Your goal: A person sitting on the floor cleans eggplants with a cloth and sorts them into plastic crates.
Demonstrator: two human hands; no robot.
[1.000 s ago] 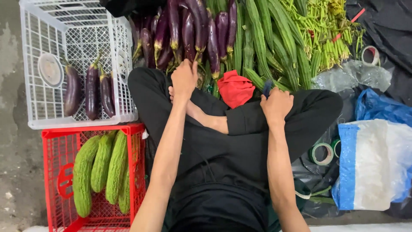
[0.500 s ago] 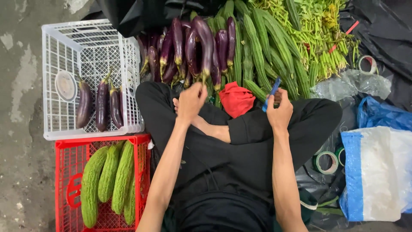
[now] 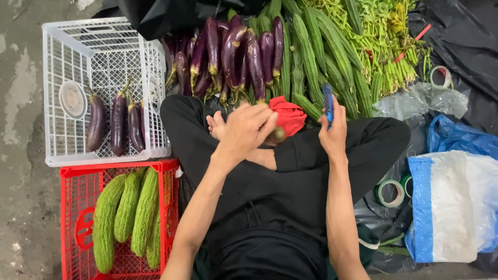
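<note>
The left hand (image 3: 248, 129) has its grip closed on an aubergine (image 3: 276, 136), of which only the rounded end shows past the fingers; it is held over the crossed legs, just in front of a red cloth (image 3: 288, 115). The right hand (image 3: 333, 132) is clamped on a blue knife (image 3: 327, 103), upright, its tip rising above the thumb (whether a blade is out cannot be told). The two hands are near each other but apart, with the cloth between and behind them. The person sits cross-legged in black trousers (image 3: 290, 186), one bare foot (image 3: 216, 124) showing beside the left hand. Just beyond the knees lies a heap of purple aubergines (image 3: 233, 52), and to its right a row of long ridged gourds (image 3: 316, 52), then a pile of thin green stalks (image 3: 389, 46). On the person's left stands a white crate (image 3: 62, 46) holding three aubergines (image 3: 116, 122) and a round lid (image 3: 72, 99); touching its near side is a red crate (image 3: 171, 171) with bitter gourds (image 3: 129, 207) lying side by side. On the right are tape rolls (image 3: 390, 193) on black sheeting, a clear plastic bag (image 3: 425, 98), another tape roll (image 3: 440, 75) and a blue-and-white sack (image 3: 451, 207).
</note>
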